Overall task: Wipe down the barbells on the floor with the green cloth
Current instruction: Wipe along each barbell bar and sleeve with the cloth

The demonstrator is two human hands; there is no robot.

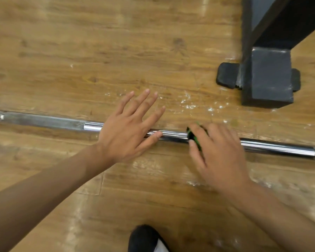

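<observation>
Barbell [173,136] lies flat on the wooden floor [80,51], running left to right and slightly down across the view.

Left hand [127,130]: grip spread, fingers straight and fanned, palm over the bar, thumb lying along the chrome.

Right hand [218,153]: grip curled round the green cloth [194,137], pressing it onto the bar just right of the left thumb. Only a small dark-green edge of the cloth shows, and the hand is blurred.

Black metal frame foot [269,77] with a rubber pad [226,75] stands on the floor beyond the bar, upper right. White flecks on the floor near it. Black shoe [144,239] at the bottom edge.
</observation>
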